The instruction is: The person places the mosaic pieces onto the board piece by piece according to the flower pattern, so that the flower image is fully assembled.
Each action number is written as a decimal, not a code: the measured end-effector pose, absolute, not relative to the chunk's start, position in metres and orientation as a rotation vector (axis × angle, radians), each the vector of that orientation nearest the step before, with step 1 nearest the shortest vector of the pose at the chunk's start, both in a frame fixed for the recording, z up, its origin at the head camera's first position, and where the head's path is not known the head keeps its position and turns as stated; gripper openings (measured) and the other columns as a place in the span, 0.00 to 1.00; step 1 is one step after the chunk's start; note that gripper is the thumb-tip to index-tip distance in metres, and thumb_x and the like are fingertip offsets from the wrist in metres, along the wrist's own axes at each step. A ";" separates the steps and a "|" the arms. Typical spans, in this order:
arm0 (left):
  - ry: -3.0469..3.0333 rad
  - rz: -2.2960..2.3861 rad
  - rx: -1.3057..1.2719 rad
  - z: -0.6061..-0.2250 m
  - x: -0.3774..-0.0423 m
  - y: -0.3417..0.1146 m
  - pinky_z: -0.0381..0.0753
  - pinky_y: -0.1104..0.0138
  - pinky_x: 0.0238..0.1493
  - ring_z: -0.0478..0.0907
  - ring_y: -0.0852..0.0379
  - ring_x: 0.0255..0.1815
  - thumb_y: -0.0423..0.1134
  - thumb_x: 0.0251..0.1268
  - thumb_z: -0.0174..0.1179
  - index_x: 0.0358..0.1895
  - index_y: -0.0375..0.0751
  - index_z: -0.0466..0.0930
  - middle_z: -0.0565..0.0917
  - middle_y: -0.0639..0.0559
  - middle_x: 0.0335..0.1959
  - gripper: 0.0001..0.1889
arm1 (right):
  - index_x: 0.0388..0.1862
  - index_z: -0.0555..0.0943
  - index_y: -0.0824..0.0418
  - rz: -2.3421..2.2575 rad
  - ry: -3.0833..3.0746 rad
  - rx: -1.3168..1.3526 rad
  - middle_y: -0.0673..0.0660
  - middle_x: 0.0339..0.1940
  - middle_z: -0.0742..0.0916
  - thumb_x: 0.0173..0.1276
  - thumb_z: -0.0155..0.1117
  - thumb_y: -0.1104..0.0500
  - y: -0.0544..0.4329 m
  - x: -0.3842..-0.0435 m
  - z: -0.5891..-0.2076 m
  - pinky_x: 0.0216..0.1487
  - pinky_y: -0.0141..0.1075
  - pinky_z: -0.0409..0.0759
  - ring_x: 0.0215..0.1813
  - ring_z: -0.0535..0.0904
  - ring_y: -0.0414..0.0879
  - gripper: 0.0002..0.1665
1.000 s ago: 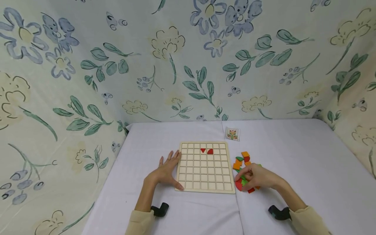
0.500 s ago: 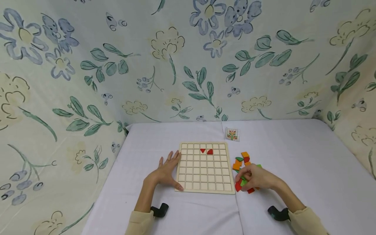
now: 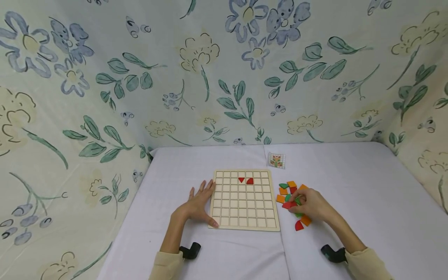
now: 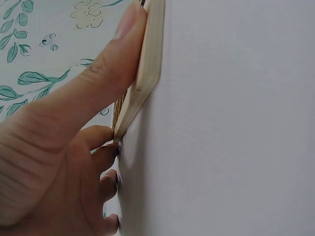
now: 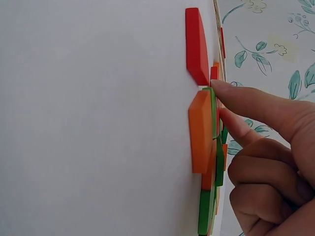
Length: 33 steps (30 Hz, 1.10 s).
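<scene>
A square wooden grid board (image 3: 233, 202) lies on the white table, with a red triangle (image 3: 241, 179) and a red quarter-circle (image 3: 250, 181) in its upper cells. My left hand (image 3: 196, 205) rests spread along the board's left edge, its thumb (image 4: 115, 59) over the near corner. Right of the board, my right hand (image 3: 311, 204) is over a loose pile of flat red, orange and green pieces. Its thumb and index finger pinch a red piece (image 3: 287, 205), whose shape is partly hidden, while the other fingers (image 5: 261, 167) are curled in.
A small pattern card (image 3: 277, 160) lies beyond the board's far right corner. Orange pieces (image 3: 292, 184) are at the pile's far side, and a red quarter-circle piece (image 3: 299, 225) lies nearest me. A floral cloth (image 3: 224, 97) hangs behind the table.
My right hand has moved a little farther away over the pile, and a red piece moved with it. Near pieces are now uncovered. The left hand and board stay put.
</scene>
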<state>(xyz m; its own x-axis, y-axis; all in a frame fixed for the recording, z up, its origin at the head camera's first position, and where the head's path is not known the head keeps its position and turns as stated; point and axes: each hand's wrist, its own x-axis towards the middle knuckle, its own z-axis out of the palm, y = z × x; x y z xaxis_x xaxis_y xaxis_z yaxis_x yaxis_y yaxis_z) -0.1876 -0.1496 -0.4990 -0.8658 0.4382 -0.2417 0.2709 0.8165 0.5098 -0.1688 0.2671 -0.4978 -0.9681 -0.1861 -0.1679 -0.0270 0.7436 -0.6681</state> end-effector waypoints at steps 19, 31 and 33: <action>2.644 0.658 0.550 -0.500 -0.187 -0.151 0.28 0.34 0.82 0.30 0.40 0.88 0.59 0.32 0.86 0.85 0.42 0.40 0.40 0.46 0.88 0.78 | 0.43 0.86 0.64 -1.085 2.731 -0.135 0.48 0.16 0.65 0.59 0.80 0.59 0.259 -0.183 -0.499 0.23 0.30 0.56 0.21 0.60 0.42 0.16; 2.637 0.685 0.555 -0.502 -0.189 -0.151 0.27 0.33 0.82 0.29 0.39 0.88 0.59 0.32 0.86 0.85 0.40 0.39 0.39 0.45 0.88 0.78 | 0.45 0.85 0.66 -1.107 2.734 -0.091 0.48 0.17 0.66 0.61 0.78 0.61 0.257 -0.188 -0.502 0.22 0.30 0.57 0.22 0.62 0.42 0.16; 2.637 0.702 0.555 -0.505 -0.190 -0.152 0.26 0.34 0.82 0.28 0.41 0.88 0.59 0.31 0.86 0.85 0.42 0.39 0.38 0.47 0.88 0.79 | 0.45 0.85 0.66 -1.114 2.744 -0.074 0.48 0.17 0.66 0.62 0.78 0.61 0.257 -0.188 -0.502 0.22 0.30 0.57 0.22 0.62 0.43 0.16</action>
